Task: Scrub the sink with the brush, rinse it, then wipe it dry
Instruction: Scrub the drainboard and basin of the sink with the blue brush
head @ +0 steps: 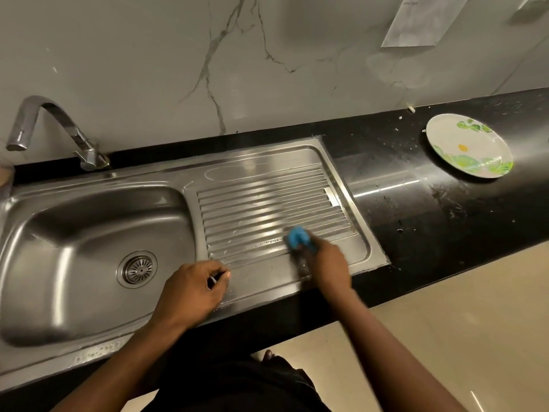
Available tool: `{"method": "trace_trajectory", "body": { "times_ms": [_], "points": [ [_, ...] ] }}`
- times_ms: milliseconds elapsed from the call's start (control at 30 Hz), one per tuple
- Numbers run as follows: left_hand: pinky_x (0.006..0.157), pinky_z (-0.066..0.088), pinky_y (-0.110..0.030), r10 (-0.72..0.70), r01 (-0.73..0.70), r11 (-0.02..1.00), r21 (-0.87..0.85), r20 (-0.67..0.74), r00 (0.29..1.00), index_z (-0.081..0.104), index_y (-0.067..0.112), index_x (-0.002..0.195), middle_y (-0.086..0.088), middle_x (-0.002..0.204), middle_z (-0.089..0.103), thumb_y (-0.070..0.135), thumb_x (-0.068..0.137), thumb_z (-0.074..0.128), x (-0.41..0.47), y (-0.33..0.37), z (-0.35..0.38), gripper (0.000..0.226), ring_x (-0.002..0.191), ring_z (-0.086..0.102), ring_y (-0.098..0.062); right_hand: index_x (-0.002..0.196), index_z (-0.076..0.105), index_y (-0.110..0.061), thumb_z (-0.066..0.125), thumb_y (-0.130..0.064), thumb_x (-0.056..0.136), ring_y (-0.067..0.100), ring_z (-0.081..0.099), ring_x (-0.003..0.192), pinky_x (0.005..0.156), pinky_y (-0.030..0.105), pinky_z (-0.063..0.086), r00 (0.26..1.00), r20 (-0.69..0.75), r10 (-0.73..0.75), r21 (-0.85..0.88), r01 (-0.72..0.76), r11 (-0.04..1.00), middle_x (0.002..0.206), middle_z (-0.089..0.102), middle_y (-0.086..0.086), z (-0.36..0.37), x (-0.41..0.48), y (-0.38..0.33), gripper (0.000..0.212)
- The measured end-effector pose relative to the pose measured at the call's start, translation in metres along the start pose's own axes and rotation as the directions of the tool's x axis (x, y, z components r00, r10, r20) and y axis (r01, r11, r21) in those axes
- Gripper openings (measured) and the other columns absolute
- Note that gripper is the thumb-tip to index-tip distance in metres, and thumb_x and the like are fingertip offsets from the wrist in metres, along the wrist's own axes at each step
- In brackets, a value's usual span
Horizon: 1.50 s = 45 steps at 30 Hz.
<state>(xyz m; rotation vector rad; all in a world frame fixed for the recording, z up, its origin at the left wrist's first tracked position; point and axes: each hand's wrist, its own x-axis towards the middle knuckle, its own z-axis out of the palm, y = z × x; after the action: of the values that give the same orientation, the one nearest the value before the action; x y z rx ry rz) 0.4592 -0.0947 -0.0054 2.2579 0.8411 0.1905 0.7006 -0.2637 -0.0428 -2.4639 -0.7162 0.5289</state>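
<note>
We count one sink [89,233], one tap [50,126], one plate [469,145] and one paper sheet [421,19]. Our right hand [326,263] grips one blue brush [297,237], set on the drainboard [261,197] just ahead of the knuckles. Our left hand [190,289] rests curled on the sink's front rim; we cannot tell whether it pinches anything. The sheet's print and the stamp [267,242] beside the brush are illegible.

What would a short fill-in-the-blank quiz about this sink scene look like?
The right hand presses a ____ brush on the drainboard.
The patterned plate lies on the black ____.
The tap stands at the ____ end of the sink.
Missing words: blue; counter; left.
</note>
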Motion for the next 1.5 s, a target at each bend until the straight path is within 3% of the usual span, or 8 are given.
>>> {"method": "trace_trajectory", "body": {
  "times_ms": [200,333,533,667,800,933,1133,1500],
  "points": [
    [0.068,0.058,-0.026,-0.003,0.003,1.0,0.002,0.012,1.0,0.074,0.035,0.09,0.022,0.078,0.07,0.037,0.097,0.068,-0.007,-0.002,-0.003,0.009,0.073,0.065,0.003,0.128,0.067,-0.019,0.06,-0.028,0.104,0.011,0.061,0.079,0.067,0.03,0.049,0.939,-0.255,0.232,0.021,-0.235,0.972,0.097,0.068,0.0,-0.047,0.033,0.04,0.027],
    [0.067,0.057,-0.027,-0.014,0.014,1.0,-0.004,-0.003,1.0,0.074,0.036,0.088,0.022,0.077,0.07,0.038,0.096,0.068,-0.005,-0.004,-0.002,0.01,0.071,0.066,0.002,0.117,0.066,-0.031,0.056,-0.036,0.105,0.008,0.067,0.078,0.075,0.035,0.06,0.987,-0.103,0.121,0.138,-0.106,0.985,0.094,0.072,-0.005,0.015,-0.004,-0.013,0.017],
    [0.065,0.052,-0.021,-0.017,0.016,1.0,0.016,0.009,1.0,0.072,0.038,0.087,0.023,0.076,0.069,0.04,0.095,0.069,0.0,-0.001,0.0,0.01,0.072,0.065,0.004,0.147,0.054,-0.038,0.058,-0.049,0.102,0.02,0.069,0.1,0.088,0.037,0.055,0.99,0.062,-0.124,-0.008,0.124,0.992,0.113,0.073,-0.001,0.047,-0.021,-0.047,0.047],
    [0.067,0.055,-0.023,-0.019,0.019,1.0,0.003,-0.008,1.0,0.074,0.037,0.089,0.023,0.078,0.071,0.039,0.096,0.069,-0.002,-0.004,-0.006,0.009,0.073,0.066,0.003,0.134,0.065,-0.03,0.058,-0.042,0.103,0.008,0.063,0.076,0.072,0.032,0.056,0.996,-0.086,0.003,-0.046,-0.007,0.999,0.087,0.065,-0.013,-0.012,0.022,0.014,0.033],
    [0.068,0.058,-0.028,-0.038,0.038,0.999,0.002,-0.016,0.999,0.074,0.037,0.088,0.024,0.077,0.071,0.04,0.095,0.068,-0.008,-0.009,-0.007,0.009,0.072,0.067,0.003,0.136,0.065,-0.023,0.061,-0.032,0.103,0.016,0.063,0.08,0.064,0.032,0.049,0.945,-0.249,0.214,-0.029,-0.228,0.973,0.106,0.073,0.007,-0.06,0.051,0.049,0.034],
    [0.067,0.059,-0.03,-0.031,0.031,0.999,0.007,-0.004,1.0,0.072,0.038,0.086,0.024,0.076,0.07,0.04,0.095,0.069,-0.01,-0.011,-0.004,0.01,0.071,0.066,0.004,0.119,0.069,-0.024,0.055,-0.026,0.105,0.007,0.061,0.073,0.058,0.024,0.042,0.944,-0.243,0.221,0.048,-0.216,0.975,0.097,0.074,0.002,-0.019,0.049,0.01,0.02],
    [0.066,0.054,-0.022,0.004,-0.004,1.0,-0.007,-0.003,1.0,0.074,0.037,0.088,0.023,0.075,0.07,0.038,0.096,0.069,-0.002,-0.002,-0.004,0.01,0.072,0.066,0.003,0.147,0.056,-0.032,0.059,-0.035,0.104,0.02,0.069,0.103,0.092,0.041,0.056,0.997,0.0,-0.075,0.074,0.075,0.994,0.121,0.072,0.001,0.045,0.003,-0.051,0.043],
    [0.067,0.059,-0.031,-0.048,0.049,0.999,0.011,-0.047,0.998,0.076,0.036,0.092,0.023,0.078,0.072,0.042,0.094,0.067,-0.01,-0.019,-0.013,0.011,0.071,0.067,0.003,0.127,0.066,-0.025,0.06,-0.031,0.103,0.013,0.062,0.08,0.06,0.028,0.047,0.949,-0.253,0.188,0.032,-0.185,0.982,0.104,0.072,0.0,-0.022,0.052,0.015,0.025]
  ]
}}
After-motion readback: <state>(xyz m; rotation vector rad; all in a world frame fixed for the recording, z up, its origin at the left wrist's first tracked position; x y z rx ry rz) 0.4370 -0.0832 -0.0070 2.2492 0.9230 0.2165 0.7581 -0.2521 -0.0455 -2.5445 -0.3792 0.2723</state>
